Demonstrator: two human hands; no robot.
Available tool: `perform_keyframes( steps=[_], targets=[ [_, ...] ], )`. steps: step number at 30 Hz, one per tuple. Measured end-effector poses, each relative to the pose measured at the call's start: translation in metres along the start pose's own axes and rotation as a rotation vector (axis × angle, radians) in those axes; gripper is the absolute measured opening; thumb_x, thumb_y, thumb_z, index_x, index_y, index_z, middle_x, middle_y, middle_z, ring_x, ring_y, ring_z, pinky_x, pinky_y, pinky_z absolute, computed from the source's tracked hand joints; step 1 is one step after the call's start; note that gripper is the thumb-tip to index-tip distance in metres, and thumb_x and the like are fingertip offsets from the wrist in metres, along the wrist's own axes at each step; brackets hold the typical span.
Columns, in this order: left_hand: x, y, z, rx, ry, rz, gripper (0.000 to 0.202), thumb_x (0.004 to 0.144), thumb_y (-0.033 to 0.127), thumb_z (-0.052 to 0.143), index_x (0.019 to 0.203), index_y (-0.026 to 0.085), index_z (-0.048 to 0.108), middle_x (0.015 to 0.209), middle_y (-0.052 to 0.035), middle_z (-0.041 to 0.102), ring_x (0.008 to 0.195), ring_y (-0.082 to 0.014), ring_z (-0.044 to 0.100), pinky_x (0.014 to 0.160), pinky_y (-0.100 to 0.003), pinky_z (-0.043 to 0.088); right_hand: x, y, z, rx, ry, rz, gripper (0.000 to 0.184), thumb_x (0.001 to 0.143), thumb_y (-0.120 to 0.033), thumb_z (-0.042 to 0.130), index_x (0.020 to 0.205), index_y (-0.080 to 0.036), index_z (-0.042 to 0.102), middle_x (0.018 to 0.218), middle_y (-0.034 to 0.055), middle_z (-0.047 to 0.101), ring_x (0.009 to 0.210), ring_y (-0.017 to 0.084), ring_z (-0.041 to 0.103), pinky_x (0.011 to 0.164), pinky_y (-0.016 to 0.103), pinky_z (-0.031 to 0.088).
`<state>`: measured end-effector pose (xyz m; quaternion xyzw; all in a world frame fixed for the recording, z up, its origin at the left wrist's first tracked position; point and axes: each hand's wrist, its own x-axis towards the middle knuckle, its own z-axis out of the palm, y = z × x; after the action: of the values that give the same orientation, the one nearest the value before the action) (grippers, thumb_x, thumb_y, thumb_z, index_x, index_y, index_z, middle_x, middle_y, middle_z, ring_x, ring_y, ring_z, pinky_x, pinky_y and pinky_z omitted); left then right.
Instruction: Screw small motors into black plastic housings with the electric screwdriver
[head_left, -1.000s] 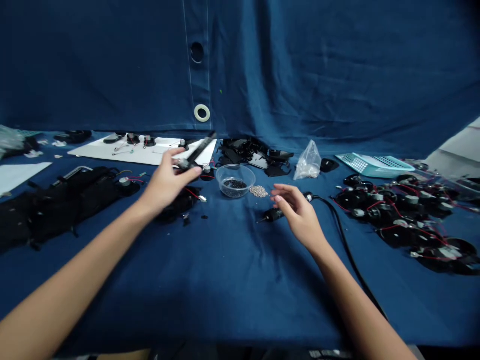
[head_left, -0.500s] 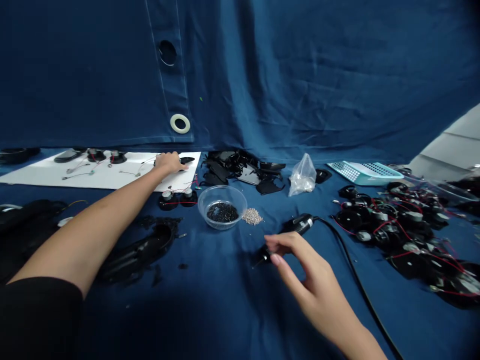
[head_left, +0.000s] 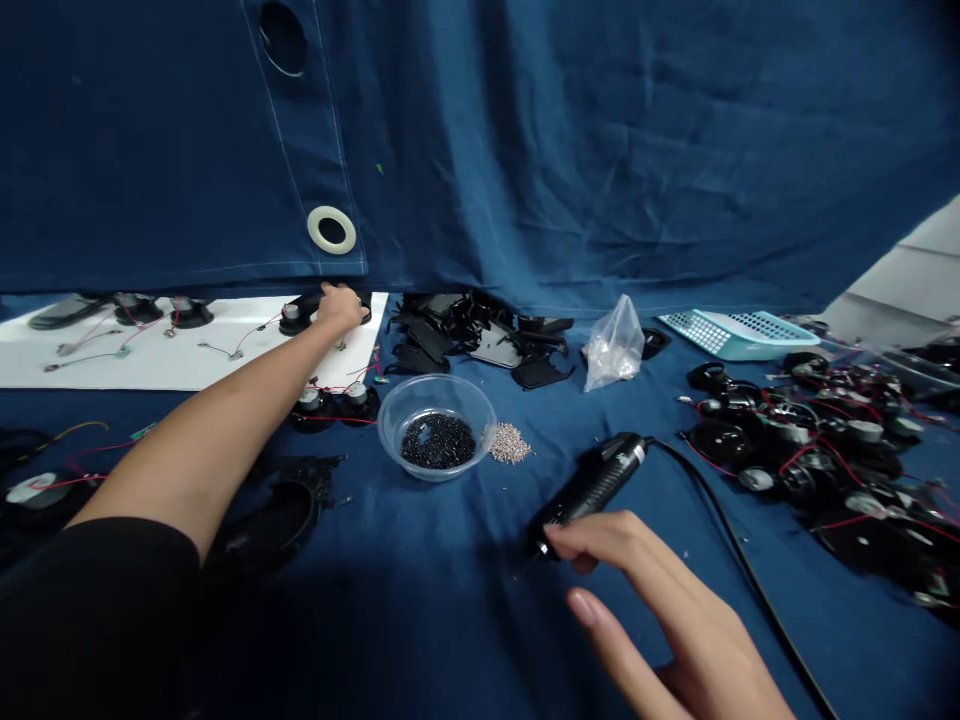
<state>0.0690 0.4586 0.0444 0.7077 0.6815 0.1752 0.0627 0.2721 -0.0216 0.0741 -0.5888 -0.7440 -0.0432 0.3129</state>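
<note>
My left hand (head_left: 341,307) reaches to the far edge of the white board (head_left: 180,365), its fingers closed over a black plastic part (head_left: 365,303) that peeks out beside it. A small speaker unit (head_left: 294,317) with wires sits just left of that hand. My right hand (head_left: 660,610) is open, thumb and index finger apart. Its index fingertip is at the front end of a black electric screwdriver (head_left: 596,482), which lies on the blue cloth with its bit pointing toward me; whether they touch is unclear.
A clear bowl (head_left: 437,395) holds small black screws, beside a pile of silver screws (head_left: 510,443). Black plastic pieces (head_left: 431,335), a plastic bag (head_left: 616,345) and a light-blue basket (head_left: 739,335) stand behind. Wired speaker parts (head_left: 817,430) crowd the right; a black housing (head_left: 281,520) lies left.
The view has shifted slightly rightward. My right hand has come back toward me, its thumb and index finger now wider apart, uncovering the screwdriver. My left hand stays at the board.
</note>
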Motion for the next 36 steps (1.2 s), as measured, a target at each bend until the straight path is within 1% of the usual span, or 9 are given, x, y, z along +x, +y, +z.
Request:
perform_keyframes(
  steps=[3, 11, 18, 22, 26, 29, 32, 34, 36],
  targets=[
    [0.005, -0.002, 0.000, 0.054, 0.087, -0.050, 0.051, 0.091, 0.043, 0.060, 0.130, 0.012, 0.048, 0.138, -0.0164, 0.046, 0.114, -0.0258, 0.055, 0.094, -0.043, 0.047, 0.001, -0.001, -0.001, -0.002, 0.004, -0.009, 0.024, 0.096, -0.028, 0.051, 0.120, -0.032, 0.052, 0.109, -0.0029, 0.066, 0.104, 0.007, 0.066, 0.087, 0.011, 0.054],
    [0.008, -0.003, 0.000, 0.143, 0.113, 0.029, 0.062, 0.084, 0.051, 0.064, 0.126, 0.008, 0.051, 0.124, -0.0265, 0.056, 0.112, -0.0388, 0.058, 0.087, -0.046, 0.046, 0.000, -0.001, -0.001, 0.025, -0.055, 0.038, 0.028, 0.096, -0.026, 0.052, 0.122, -0.034, 0.050, 0.112, -0.0025, 0.064, 0.106, 0.008, 0.064, 0.090, 0.015, 0.054],
    [-0.032, 0.001, -0.039, 0.172, -0.030, 0.076, 0.055, 0.083, 0.056, 0.058, 0.110, 0.008, 0.064, 0.123, -0.0260, 0.060, 0.114, -0.0422, 0.057, 0.091, -0.050, 0.044, 0.000, 0.000, -0.001, 0.239, -0.163, 0.106, 0.026, 0.097, -0.022, 0.051, 0.122, -0.031, 0.050, 0.114, -0.0011, 0.061, 0.106, 0.009, 0.060, 0.091, 0.021, 0.051],
    [-0.097, 0.002, -0.076, 0.027, -0.036, 0.141, 0.046, 0.083, 0.052, 0.057, 0.109, 0.015, 0.068, 0.113, -0.0175, 0.068, 0.108, -0.0369, 0.061, 0.086, -0.042, 0.047, 0.000, 0.000, 0.002, 0.302, -0.159, 0.127, 0.018, 0.099, -0.025, 0.048, 0.115, -0.025, 0.056, 0.109, 0.0010, 0.062, 0.102, 0.010, 0.059, 0.090, 0.025, 0.050],
    [-0.200, -0.004, -0.104, -0.084, 0.065, 0.250, 0.038, 0.089, 0.048, 0.047, 0.109, 0.023, 0.067, 0.107, -0.0069, 0.071, 0.097, -0.0285, 0.064, 0.082, -0.036, 0.047, -0.001, 0.020, -0.013, 0.147, -0.074, 0.180, 0.018, 0.098, -0.030, 0.047, 0.108, -0.021, 0.060, 0.105, 0.0038, 0.064, 0.097, 0.015, 0.061, 0.088, 0.031, 0.049],
    [-0.283, -0.017, -0.111, -0.217, 0.076, 0.400, 0.033, 0.093, 0.047, 0.045, 0.103, 0.024, 0.067, 0.102, -0.0022, 0.071, 0.091, -0.0234, 0.065, 0.081, -0.033, 0.047, 0.004, 0.073, -0.040, -0.074, -0.033, 0.288, 0.021, 0.097, -0.034, 0.050, 0.105, -0.020, 0.063, 0.104, 0.0049, 0.067, 0.095, 0.017, 0.063, 0.086, 0.030, 0.048],
    [-0.353, -0.035, -0.102, -0.253, 0.056, 0.511, 0.029, 0.095, 0.044, 0.045, 0.102, 0.024, 0.066, 0.106, -0.0011, 0.069, 0.097, -0.0214, 0.063, 0.084, -0.031, 0.046, 0.016, 0.149, -0.066, -0.502, -0.143, 0.580, 0.032, 0.098, -0.036, 0.045, 0.118, -0.014, 0.058, 0.115, 0.0131, 0.066, 0.103, 0.020, 0.063, 0.087, 0.030, 0.046],
    [-0.385, -0.047, -0.088, -0.247, 0.040, 0.573, 0.028, 0.097, 0.041, 0.044, 0.105, 0.023, 0.064, 0.107, -0.0018, 0.068, 0.099, -0.0201, 0.063, 0.088, -0.032, 0.046, 0.024, 0.192, -0.077, -0.584, -0.204, 0.661, 0.045, 0.097, -0.038, 0.049, 0.126, -0.004, 0.053, 0.123, 0.0263, 0.058, 0.112, 0.030, 0.059, 0.087, 0.037, 0.045],
    [-0.405, -0.058, -0.072, -0.222, 0.056, 0.635, 0.028, 0.098, 0.037, 0.042, 0.104, 0.021, 0.063, 0.105, -0.0035, 0.067, 0.099, -0.0202, 0.062, 0.090, -0.033, 0.045, 0.031, 0.222, -0.082, -0.612, -0.311, 0.708, 0.044, 0.093, -0.038, 0.056, 0.119, -0.002, 0.058, 0.116, 0.0279, 0.061, 0.106, 0.032, 0.061, 0.083, 0.040, 0.046]
  ],
)
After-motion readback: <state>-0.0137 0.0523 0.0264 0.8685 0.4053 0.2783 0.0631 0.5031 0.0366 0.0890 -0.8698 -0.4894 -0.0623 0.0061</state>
